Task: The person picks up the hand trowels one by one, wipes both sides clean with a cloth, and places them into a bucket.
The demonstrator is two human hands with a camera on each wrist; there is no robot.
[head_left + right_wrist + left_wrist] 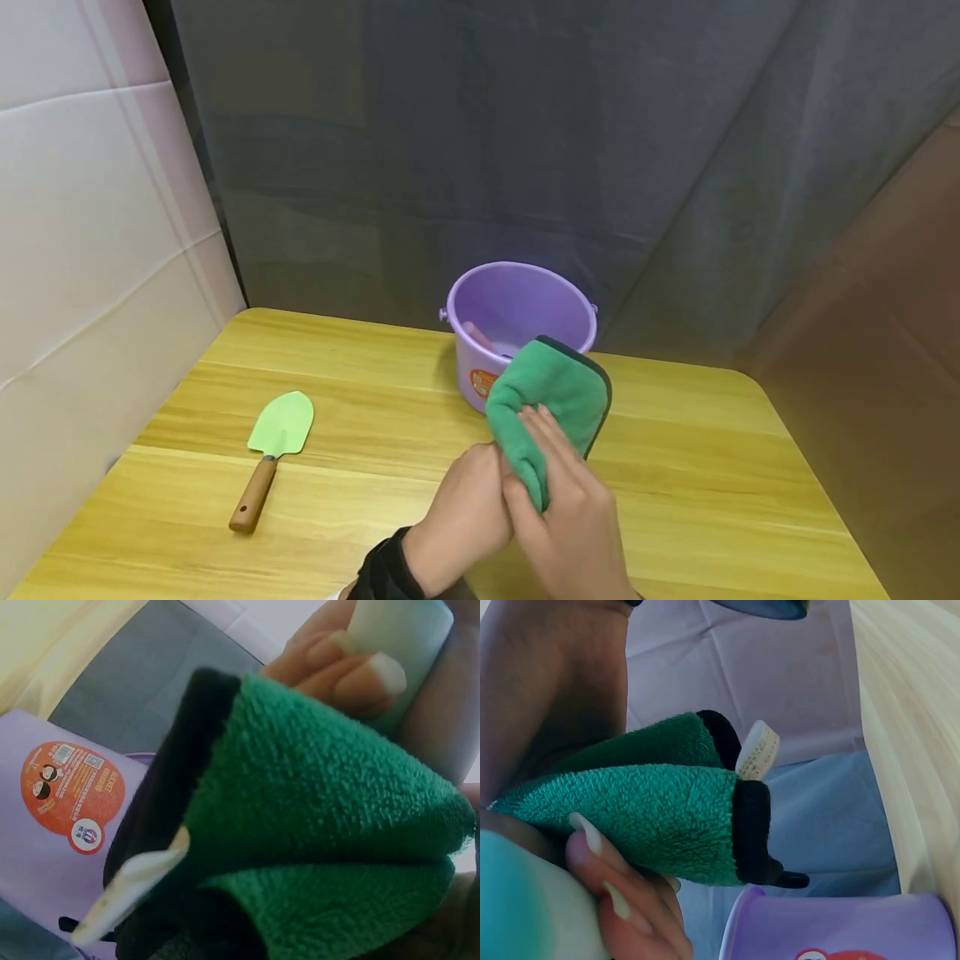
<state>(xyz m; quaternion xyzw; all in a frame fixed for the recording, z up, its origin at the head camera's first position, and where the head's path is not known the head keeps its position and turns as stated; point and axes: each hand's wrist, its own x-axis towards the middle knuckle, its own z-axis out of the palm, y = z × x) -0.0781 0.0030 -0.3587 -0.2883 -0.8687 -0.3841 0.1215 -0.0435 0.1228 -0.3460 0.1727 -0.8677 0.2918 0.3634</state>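
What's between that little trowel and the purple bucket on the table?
Just bare wooden tabletop: the head view shows nothing lying between the trowel and the bucket.

A: Cloth (566, 375), pale cyl. (412, 634)?
B: Rough matt pile; cyl. smooth.
A: Bucket (517, 296), L trowel (279, 437), tbl. (360, 467)?
B: Smooth plast., slt. gloss; handle (255, 496) wd., blade (283, 417) matt; tbl. wd.-grain, low sheen.
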